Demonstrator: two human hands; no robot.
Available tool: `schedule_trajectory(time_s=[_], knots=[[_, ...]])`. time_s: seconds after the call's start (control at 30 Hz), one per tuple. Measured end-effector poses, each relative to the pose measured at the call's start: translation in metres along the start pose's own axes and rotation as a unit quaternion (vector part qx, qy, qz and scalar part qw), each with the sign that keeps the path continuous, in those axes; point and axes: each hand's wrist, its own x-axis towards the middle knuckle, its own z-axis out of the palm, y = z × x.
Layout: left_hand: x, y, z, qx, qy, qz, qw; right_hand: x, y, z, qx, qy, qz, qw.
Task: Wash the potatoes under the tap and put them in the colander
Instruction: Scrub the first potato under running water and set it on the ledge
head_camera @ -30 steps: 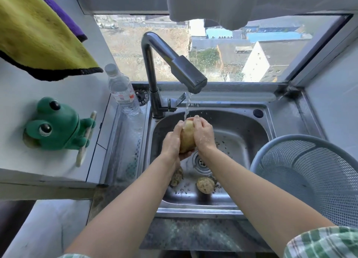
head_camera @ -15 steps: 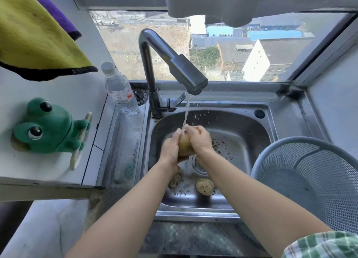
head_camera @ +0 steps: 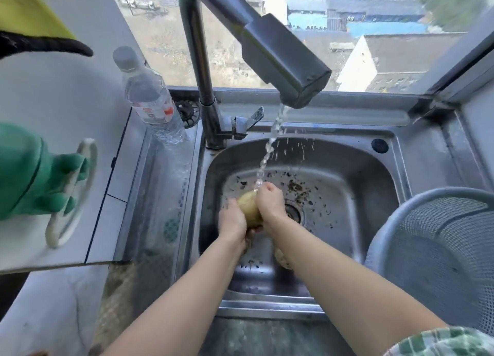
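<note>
Stainless steel forms the sink (head_camera: 355,168), where both hands hold one pale yellow potato (head_camera: 248,208) above the drain. The left hand (head_camera: 232,222) cups it from below and the side, fingers curled round it. The right hand (head_camera: 270,203) grips its top with bent fingers. Water (head_camera: 269,145) from the tap (head_camera: 267,48) lands on the right hand's knuckles and the potato's upper end. A second potato (head_camera: 280,256) lies on the sink floor, half hidden by the right forearm. The grey mesh colander (head_camera: 441,248) stands just right of the basin. Dark dirt specks (head_camera: 296,187) dot the steel.

yellow potato (head_camera: 248,208), grey mesh colander (head_camera: 441,251)
</note>
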Motion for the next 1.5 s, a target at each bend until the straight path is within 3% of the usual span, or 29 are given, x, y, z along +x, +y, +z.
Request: schedule_trajectory(time_s=[0.13,0.3,0.43,0.5,0.63,0.77,0.87,0.97,1.1,1.3,1.43,1.5], knots=[[0.014,-0.003,0.0,-0.021,0.005,-0.004,1.0,-0.001,0.019,0.011,-0.027,-0.048,-0.032,0.998],[0.011,-0.013,-0.004,-0.005,-0.1,-0.018,0.995,0.016,0.017,0.003,0.037,0.002,0.108,0.993],[0.018,-0.015,-0.007,-0.036,-0.103,-0.07,0.992,0.008,0.036,0.012,-0.02,-0.072,0.022,0.997],[0.023,-0.016,-0.009,-0.054,-0.086,-0.085,0.991,0.006,0.041,0.014,-0.017,-0.102,0.025,0.994],[0.032,-0.019,-0.007,-0.052,-0.076,-0.113,0.989,0.017,0.037,0.011,-0.011,-0.069,0.033,0.997],[0.043,-0.017,-0.008,-0.083,-0.042,-0.148,0.985,0.011,0.045,0.007,0.007,-0.162,-0.002,0.987],[0.047,-0.018,-0.007,-0.048,-0.065,-0.161,0.984,0.018,0.055,0.005,0.017,-0.107,0.005,0.994],[0.043,-0.019,0.0,-0.037,-0.085,-0.164,0.982,0.022,0.052,0.005,0.055,-0.043,0.065,0.995],[0.046,-0.019,0.001,-0.051,-0.065,-0.145,0.986,0.018,0.054,0.003,0.02,-0.111,0.012,0.993],[0.041,-0.024,0.007,-0.028,-0.114,-0.104,0.988,0.027,0.053,0.014,0.014,-0.024,0.062,0.998],[0.047,-0.017,-0.003,0.042,-0.063,-0.097,0.992,0.019,0.056,0.004,-0.021,-0.116,-0.039,0.992],[0.049,-0.016,-0.006,0.082,-0.066,-0.104,0.989,0.023,0.055,0.0,0.007,-0.11,-0.011,0.994]])
